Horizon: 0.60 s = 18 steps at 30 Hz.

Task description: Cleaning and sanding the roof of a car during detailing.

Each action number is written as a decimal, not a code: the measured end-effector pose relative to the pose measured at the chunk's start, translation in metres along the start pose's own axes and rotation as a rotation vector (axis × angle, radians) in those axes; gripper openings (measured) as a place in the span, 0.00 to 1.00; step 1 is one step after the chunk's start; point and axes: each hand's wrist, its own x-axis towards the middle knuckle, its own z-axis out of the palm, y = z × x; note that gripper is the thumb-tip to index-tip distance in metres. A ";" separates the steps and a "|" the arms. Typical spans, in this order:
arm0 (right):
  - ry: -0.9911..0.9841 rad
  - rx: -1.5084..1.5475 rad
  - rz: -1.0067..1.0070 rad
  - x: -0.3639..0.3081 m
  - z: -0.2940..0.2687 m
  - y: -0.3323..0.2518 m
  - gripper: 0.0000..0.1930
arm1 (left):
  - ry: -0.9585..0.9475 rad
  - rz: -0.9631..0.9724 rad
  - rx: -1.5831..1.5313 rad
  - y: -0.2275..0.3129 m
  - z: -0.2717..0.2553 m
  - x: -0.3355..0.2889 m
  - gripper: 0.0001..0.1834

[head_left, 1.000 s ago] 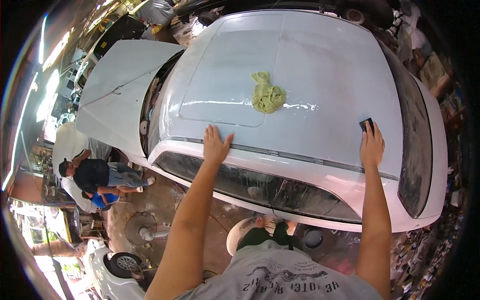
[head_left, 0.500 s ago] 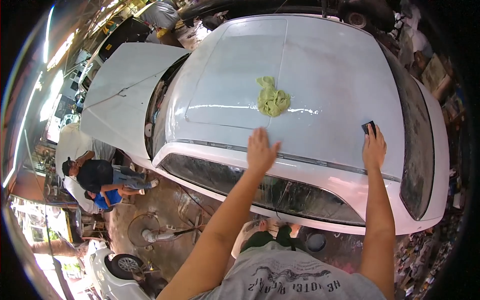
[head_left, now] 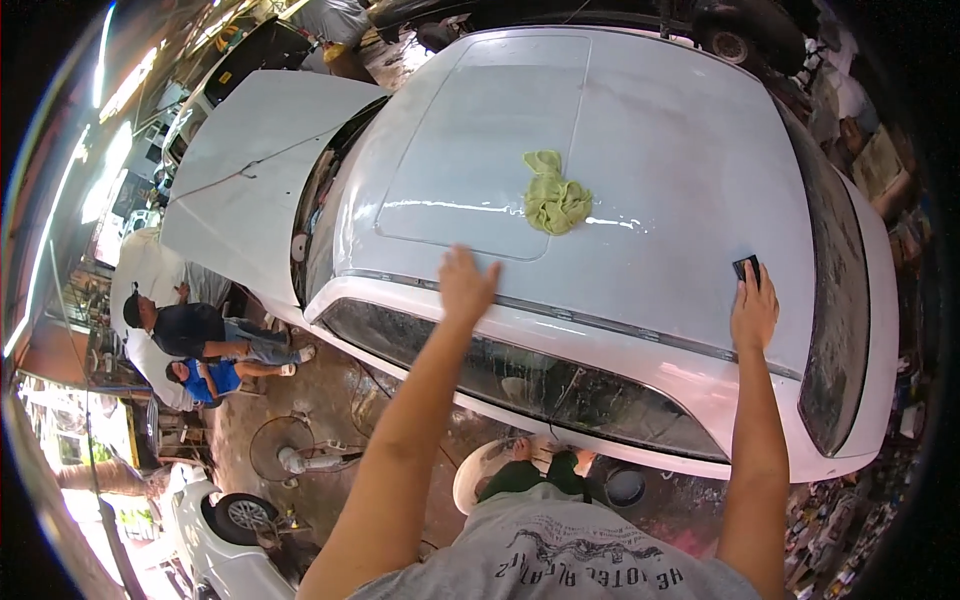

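Note:
The pale grey roof of a car [head_left: 680, 130] spreads out in front of me. My right hand [head_left: 755, 312] lies on its right part, near the rear window, with the fingertips on a small flat black piece that looks like folded sandpaper [head_left: 746, 267]. Farther left, my left hand [head_left: 467, 287] is over the roof's near edge, fingers stretched and thumb apart, holding nothing. Whether its palm touches the roof I cannot tell. A crumpled yellow-green cloth [head_left: 557, 205] rests near the middle of the roof, beside a wet, shiny streak.
Below the roof edge runs the side window [head_left: 520, 375]. The hood [head_left: 265, 180] is at the left, a cord across it. Two people [head_left: 195, 335] are at the left. A standing fan [head_left: 290, 455], a grey bucket [head_left: 626, 487] and a white car [head_left: 215, 540] are on the floor.
My left hand has moved left along the roof's near edge. My right hand stays at about the same spot with the black piece. The whole view has shifted slightly.

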 end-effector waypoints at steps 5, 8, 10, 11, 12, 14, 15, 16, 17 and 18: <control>0.010 -0.004 0.004 0.000 0.003 0.004 0.24 | -0.004 0.083 -0.142 0.092 -0.022 -0.033 0.44; 0.029 -0.004 -0.010 -0.001 0.009 0.015 0.24 | -0.038 -0.024 -0.140 0.084 -0.027 -0.028 0.44; 0.032 -0.007 -0.016 0.002 0.010 0.013 0.24 | -0.032 -0.134 -0.122 0.050 -0.026 -0.014 0.44; 0.033 -0.009 -0.020 0.003 0.011 0.009 0.24 | -0.029 -0.142 -0.116 0.027 -0.021 -0.008 0.44; 0.027 -0.012 -0.022 0.002 0.011 0.009 0.24 | -0.023 -0.171 -0.094 0.010 -0.018 -0.001 0.44; 0.018 -0.023 -0.014 0.003 0.011 0.009 0.25 | -0.018 -0.204 -0.074 -0.020 -0.014 0.010 0.44; 0.016 -0.024 -0.019 0.004 0.011 0.008 0.25 | -0.030 -0.253 -0.076 -0.037 -0.014 0.017 0.45; 0.004 -0.018 -0.009 0.003 0.010 0.009 0.25 | -0.043 -0.299 -0.079 -0.049 -0.016 0.024 0.45; -0.009 -0.013 -0.001 0.003 0.011 0.009 0.25 | -0.045 -0.303 -0.082 -0.062 -0.019 0.030 0.45; -0.009 -0.022 -0.003 0.003 0.010 0.011 0.25 | -0.073 -0.340 -0.079 -0.070 -0.022 0.036 0.45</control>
